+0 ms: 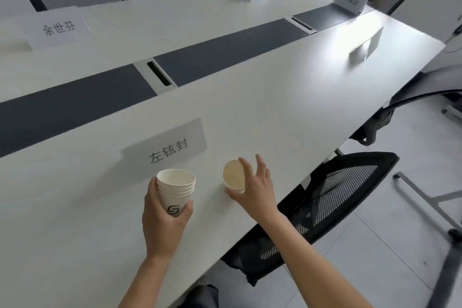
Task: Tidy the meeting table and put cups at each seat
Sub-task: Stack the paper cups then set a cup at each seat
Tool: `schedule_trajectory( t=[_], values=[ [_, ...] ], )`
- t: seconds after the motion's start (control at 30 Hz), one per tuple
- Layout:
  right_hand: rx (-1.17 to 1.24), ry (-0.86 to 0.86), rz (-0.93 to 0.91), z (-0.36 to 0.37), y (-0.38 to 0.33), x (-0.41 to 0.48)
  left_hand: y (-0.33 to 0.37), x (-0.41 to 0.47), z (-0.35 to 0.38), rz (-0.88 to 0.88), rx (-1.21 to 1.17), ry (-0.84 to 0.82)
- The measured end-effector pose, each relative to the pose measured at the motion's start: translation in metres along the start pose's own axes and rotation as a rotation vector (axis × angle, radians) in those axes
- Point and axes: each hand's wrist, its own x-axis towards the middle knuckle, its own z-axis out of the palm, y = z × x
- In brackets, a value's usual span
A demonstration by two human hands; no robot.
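Left hand [162, 210] grips cup stack [176, 187]; right hand [252, 182] (fingers [260, 164] spread) perhaps touching cup [232, 175].

Left hand [163, 212] in a curled grip — right hand [253, 189] splayed.
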Motion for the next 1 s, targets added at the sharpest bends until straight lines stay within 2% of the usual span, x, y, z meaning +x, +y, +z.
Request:
schedule_trajectory(
  t=[0.1, 0.23, 0.33, 0.43, 0.6, 0.8, 1.0],
  values=[
    [0.152, 0.078, -0.011, -0.027, 0.006, -0.012, 0.028, 0.004, 0.008, 0.200, 0.060, -0.003],
    [0.345, 0.271, -0.141, -0.073, 0.022, -0.036, 0.084, -0.006, 0.026, 0.464, 0.198, -0.040],
    [0.464, 0.366, -0.226, -0.108, 0.051, -0.057, 0.128, -0.030, 0.055, 0.675, 0.342, -0.104],
    [0.496, 0.429, -0.254, -0.139, 0.094, -0.080, 0.163, -0.066, 0.094, 0.846, 0.365, -0.162],
    [0.418, 0.617, -0.156, -0.192, 0.185, -0.132, 0.212, -0.143, 0.177, 1.029, 0.226, -0.260],
    [0.343, 0.688, 0.086, -0.228, 0.267, -0.197, 0.252, -0.225, 0.252, 1.167, 0.094, -0.434],
    [0.365, 0.751, 0.296, -0.231, 0.319, -0.229, 0.264, -0.266, 0.299, 1.252, 0.050, -0.599]
  ],
)
